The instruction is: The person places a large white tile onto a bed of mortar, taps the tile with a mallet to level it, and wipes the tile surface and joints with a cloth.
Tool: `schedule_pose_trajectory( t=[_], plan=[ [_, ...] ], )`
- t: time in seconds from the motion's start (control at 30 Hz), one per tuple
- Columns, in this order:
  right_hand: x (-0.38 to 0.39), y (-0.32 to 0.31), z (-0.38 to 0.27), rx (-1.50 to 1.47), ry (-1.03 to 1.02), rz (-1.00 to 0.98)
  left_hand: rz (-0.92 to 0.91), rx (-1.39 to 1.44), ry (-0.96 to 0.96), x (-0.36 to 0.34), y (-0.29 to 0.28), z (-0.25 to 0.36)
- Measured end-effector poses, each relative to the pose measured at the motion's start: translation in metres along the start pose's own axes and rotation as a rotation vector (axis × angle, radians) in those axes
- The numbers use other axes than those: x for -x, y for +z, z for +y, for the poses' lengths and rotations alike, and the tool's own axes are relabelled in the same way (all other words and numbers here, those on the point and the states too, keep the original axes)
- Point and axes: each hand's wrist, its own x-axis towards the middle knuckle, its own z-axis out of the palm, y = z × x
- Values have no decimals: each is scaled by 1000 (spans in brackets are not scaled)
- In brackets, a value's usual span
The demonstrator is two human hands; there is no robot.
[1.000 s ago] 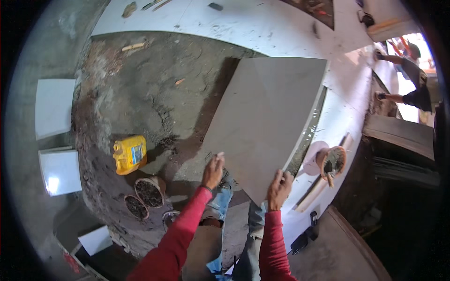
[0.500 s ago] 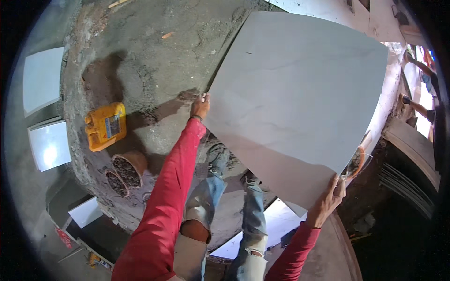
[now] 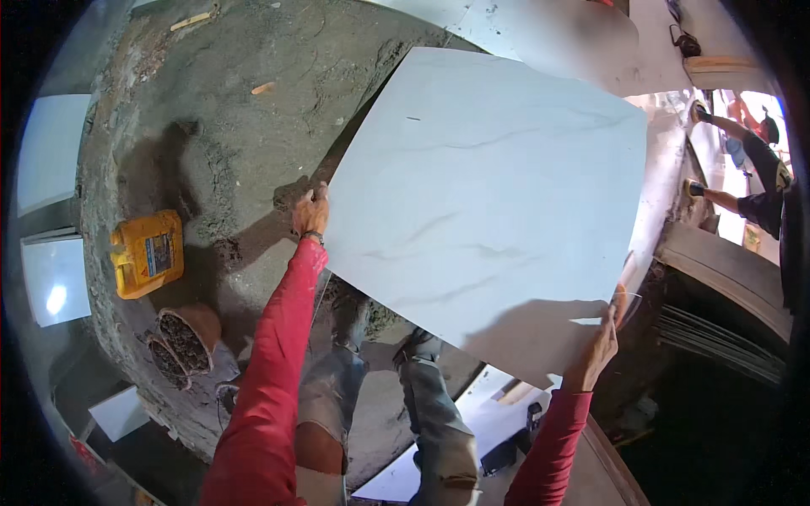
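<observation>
A large square white tile (image 3: 485,194) with faint grey veins is held over the rough cement bed in front of me. My left hand (image 3: 310,211) is closed on its left edge. My right hand (image 3: 597,346) grips its lower right part, with fingertips at the edge and in shadow. My jeans-clad legs show beneath its near edge. An orange bucket (image 3: 622,299) is mostly hidden behind the tile's right edge, close to my right hand.
A yellow jerrycan (image 3: 126,253) and buckets of dark mortar (image 3: 190,341) sit on the rough floor (image 3: 228,126) at left. Further tiles (image 3: 52,278) stand along the left. Another person's legs (image 3: 751,169) show at right. Stacked sheets (image 3: 709,337) lie below them.
The tile has been lifted and turned, its face changing from grey to brighter white with veins showing. My left hand moved up and left, my right hand out to the right, both gripping it.
</observation>
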Motion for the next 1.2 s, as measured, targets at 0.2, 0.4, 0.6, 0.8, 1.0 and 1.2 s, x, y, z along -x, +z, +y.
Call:
schedule_pose_trajectory(
  t=[0.2, 0.4, 0.6, 0.8, 1.0, 1.2],
  plan=[
    [-23, 0, 134, -102, -44, 193, 71, 125, 96, 3, 10, -9],
    [-11, -43, 224, 400, -251, 289, 88, 353, 288, 53, 21, -35],
    [-27, -22, 274, 101, -521, 397, 85, 519, 360, 37, 65, -4],
    [-65, -2, 315, -43, -336, 231, 180, 416, 518, 13, 81, 26],
    [-93, 13, 326, 108, -82, 320, 93, 410, 416, 7, 78, 40],
    [-110, 27, 322, -105, -131, 255, 91, 398, 338, 16, 69, 51]
  ],
)
